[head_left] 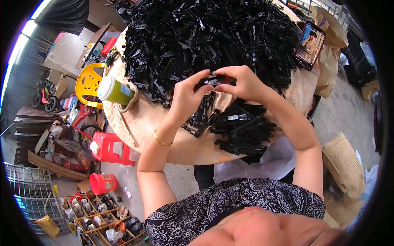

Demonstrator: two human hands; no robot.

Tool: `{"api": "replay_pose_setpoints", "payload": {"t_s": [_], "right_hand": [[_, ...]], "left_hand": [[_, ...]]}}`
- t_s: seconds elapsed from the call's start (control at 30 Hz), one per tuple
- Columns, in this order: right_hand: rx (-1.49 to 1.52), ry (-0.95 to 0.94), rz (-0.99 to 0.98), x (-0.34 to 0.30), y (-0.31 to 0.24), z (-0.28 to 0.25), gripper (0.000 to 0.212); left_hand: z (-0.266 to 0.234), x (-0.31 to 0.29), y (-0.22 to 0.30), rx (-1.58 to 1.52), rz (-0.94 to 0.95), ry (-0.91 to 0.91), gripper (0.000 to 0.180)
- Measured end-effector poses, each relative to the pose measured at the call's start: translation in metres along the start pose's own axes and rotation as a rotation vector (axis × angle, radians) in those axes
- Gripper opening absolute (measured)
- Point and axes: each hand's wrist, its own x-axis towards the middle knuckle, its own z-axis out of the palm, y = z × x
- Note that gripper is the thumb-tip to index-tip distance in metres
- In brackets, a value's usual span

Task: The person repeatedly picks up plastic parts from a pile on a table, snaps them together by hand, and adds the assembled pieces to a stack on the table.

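Over the near edge of a big heap of black plastic clip-like parts (205, 37), both hands meet at the fingertips. Between them is one small black plastic part (211, 81); its exact kind is too small to make out. My left hand (185, 96) pinches its left end between thumb and fingers. At the other end, my right hand (243, 84) grips it the same way. A smaller pile of similar black parts (246, 129) lies below my right hand, near the front edge of the round table (156, 127).
A green cup with a white lid (119, 92) stands at the table's left edge. A phone (310, 45) leans at the right. Paper sacks (342, 164) stand on the floor to the right; a red stool (113, 148) and yellow chair (87, 85) are left. A whitish plastic bag (266, 164) hangs below the table.
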Motion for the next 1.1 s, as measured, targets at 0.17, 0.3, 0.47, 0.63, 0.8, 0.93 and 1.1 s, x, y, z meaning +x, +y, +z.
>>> {"api": "replay_pose_setpoints", "payload": {"t_s": [0.17, 0.3, 0.47, 0.63, 0.8, 0.93, 1.1], "right_hand": [[-0.099, 0.072, -0.149, -0.003, -0.003, 0.000, 0.031], [-0.213, 0.125, -0.297, -0.003, -0.002, -0.003, 0.026], [-0.217, 0.131, -0.278, -0.004, -0.002, -0.004, 0.026], [0.731, -0.070, 0.208, 0.005, -0.001, -0.007, 0.020], [-0.176, -0.120, -0.386, 0.007, 0.024, 0.020, 0.017], [-0.408, -0.297, -0.360, 0.007, 0.031, 0.019, 0.017], [-0.405, -0.205, -0.353, 0.001, 0.021, 0.017, 0.018]], "left_hand": [[0.001, -0.003, 0.011, 0.233, 0.063, -0.002, 0.028], [0.002, -0.003, 0.008, 0.237, 0.146, 0.020, 0.024], [-0.005, 0.001, 0.007, 0.054, 0.095, -0.054, 0.025], [-0.002, -0.014, 0.027, 0.033, 0.075, -0.117, 0.027], [0.026, -0.035, 0.047, 0.368, 0.457, -0.274, 0.038], [0.023, -0.026, 0.045, 0.292, 0.450, -0.317, 0.034], [-0.014, 0.033, -0.003, 0.484, 0.035, 0.182, 0.020]]}}
